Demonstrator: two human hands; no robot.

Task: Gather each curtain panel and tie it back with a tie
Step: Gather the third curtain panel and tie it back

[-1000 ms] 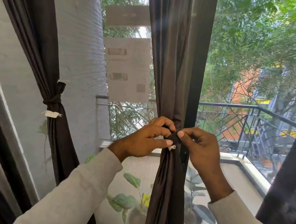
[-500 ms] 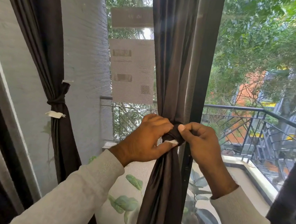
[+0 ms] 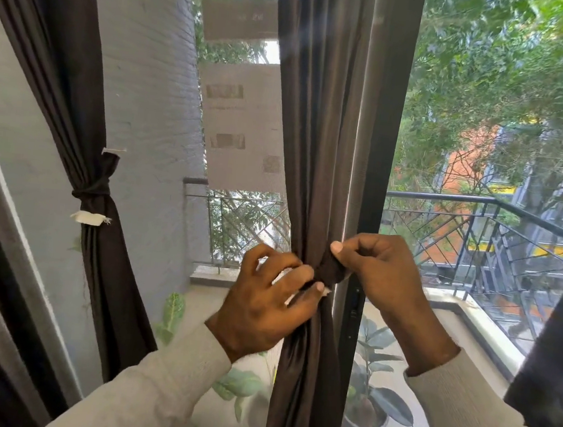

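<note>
My left hand [image 3: 265, 310] and right hand [image 3: 375, 274] pinch the dark fabric tie [image 3: 327, 273] cinching the smooth, pleated dark-brown curtain panel [image 3: 317, 148]; my fingers hide its knot.

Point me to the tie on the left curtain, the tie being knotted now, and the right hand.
Left curtain's tie [image 3: 91, 190]: head view, the cinched wrap.
Tie being knotted [image 3: 329, 273]: head view, dark band between both hands.
Right hand [image 3: 381, 271]: head view, its back.

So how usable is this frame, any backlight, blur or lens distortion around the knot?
Head view: strong daylight from behind leaves the middle curtain panel dark with little fold detail; the tie between both hands is slightly soft; wide-angle bowing bends the left curtain panel; no glare on the glass.
</note>
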